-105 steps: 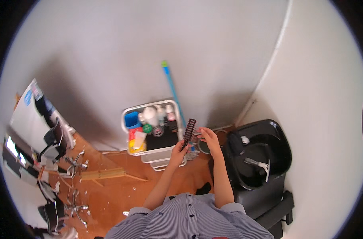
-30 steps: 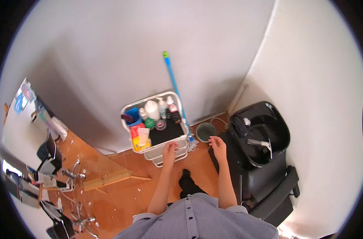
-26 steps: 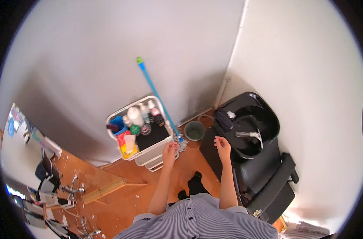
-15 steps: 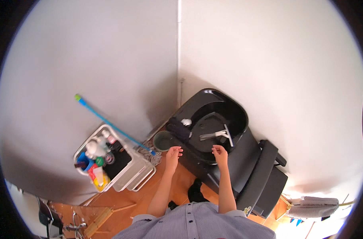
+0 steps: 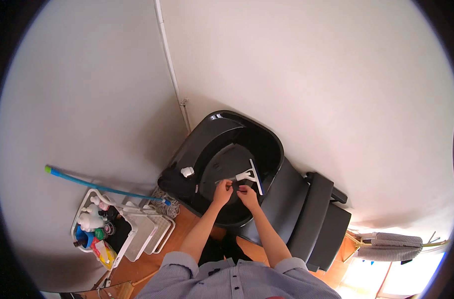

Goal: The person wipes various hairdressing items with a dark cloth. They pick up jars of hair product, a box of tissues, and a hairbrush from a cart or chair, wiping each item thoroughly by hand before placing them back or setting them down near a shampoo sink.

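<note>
Both hands are over a black wash basin (image 5: 207, 147) joined to a padded chair. My left hand (image 5: 223, 193) has its fingers curled in beside the handle of a white squeegee (image 5: 246, 175) lying in the basin; whether it touches the handle I cannot tell. Close by on the right, my right hand (image 5: 248, 196) is closed, thumb and fingers drawn together and pointing at the left hand. Anything between the fingertips is too small to make out. A small white object (image 5: 187, 172) and a dark cloth-like piece (image 5: 178, 185) rest at the basin's left edge.
At left stands a white cart (image 5: 129, 234) with several bottles and a yellow packet (image 5: 105, 255). A blue-handled mop (image 5: 107, 189) leans behind it. The black padded chair (image 5: 279, 207) extends right. Farther right, striped cloth (image 5: 397, 246) hangs on a rack. Walls meet behind the basin.
The view has shifted, with the basin lying farther left and nearer my body. My hands have come from the basin's near edge to above its inside, and closer together.
</note>
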### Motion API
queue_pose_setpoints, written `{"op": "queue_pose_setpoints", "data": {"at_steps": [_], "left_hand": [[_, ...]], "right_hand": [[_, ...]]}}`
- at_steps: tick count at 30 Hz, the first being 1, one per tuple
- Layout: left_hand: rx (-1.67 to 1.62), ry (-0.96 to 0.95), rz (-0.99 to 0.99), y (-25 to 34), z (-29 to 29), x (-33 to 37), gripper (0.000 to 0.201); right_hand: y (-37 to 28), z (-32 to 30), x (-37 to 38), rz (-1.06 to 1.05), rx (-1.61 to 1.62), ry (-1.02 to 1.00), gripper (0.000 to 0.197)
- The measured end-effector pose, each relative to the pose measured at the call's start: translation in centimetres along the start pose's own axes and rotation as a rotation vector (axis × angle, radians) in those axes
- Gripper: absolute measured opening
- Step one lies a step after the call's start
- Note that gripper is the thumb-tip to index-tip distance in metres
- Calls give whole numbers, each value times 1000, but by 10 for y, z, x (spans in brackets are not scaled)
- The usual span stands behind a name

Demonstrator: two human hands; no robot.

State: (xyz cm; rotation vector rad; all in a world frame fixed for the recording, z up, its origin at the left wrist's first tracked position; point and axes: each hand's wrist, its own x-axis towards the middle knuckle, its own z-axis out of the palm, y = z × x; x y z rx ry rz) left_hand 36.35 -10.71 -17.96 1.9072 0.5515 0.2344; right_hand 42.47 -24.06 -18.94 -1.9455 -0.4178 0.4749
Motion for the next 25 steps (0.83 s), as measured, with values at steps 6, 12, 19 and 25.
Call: {"op": "queue_pose_setpoints", "data": {"at_steps": [6,12,19,25], "left_hand": [[679,-58,-4,-28,12,36,53],[723,-165,-29,-52,10,46,53],[693,-53,17,-11,-8,28,44],[244,110,40,84,-45,-24,51]], "right_hand": [[46,36,42,287,-157,-25,71],[49,51,61,382,356,4,69],[-6,32,47,452,691,102,58],[-93,-16,16,277,761,9,53]]}}
